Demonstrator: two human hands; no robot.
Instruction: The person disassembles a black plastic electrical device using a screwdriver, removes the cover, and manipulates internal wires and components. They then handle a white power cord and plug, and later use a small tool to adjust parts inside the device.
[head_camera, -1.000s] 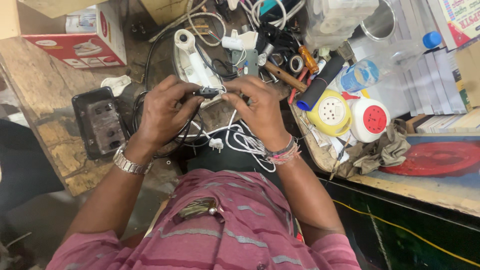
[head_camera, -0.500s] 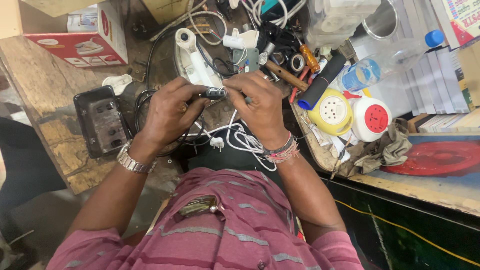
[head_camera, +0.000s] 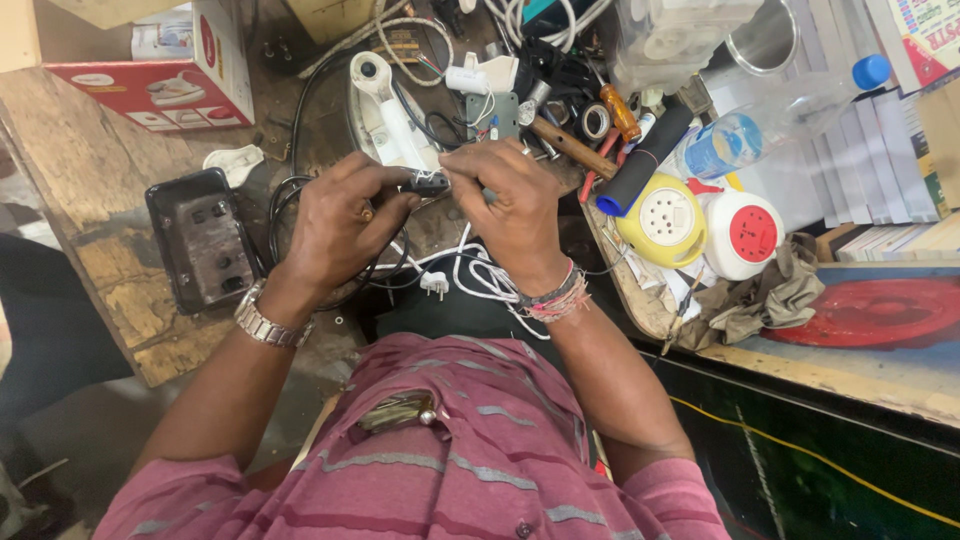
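Head view: small dark part (head_camera: 432, 183), pinched between both hands just in front of the white clothes iron (head_camera: 385, 110). Left hand (head_camera: 335, 225) curled closed around its near end; right hand (head_camera: 505, 205) closed over the far end, fingertips tight. Black cable (head_camera: 285, 215) loops left of the iron; white cord with plug (head_camera: 435, 283) trails below the hands. Risk, as judged: the part is tiny and gripped by fingertips only, so a slip could drop it among the wires. Count: one iron, two round extension reels (head_camera: 665, 220) right of it, one black socket box (head_camera: 200, 240) left, one orange-handled screwdriver (head_camera: 620, 112).
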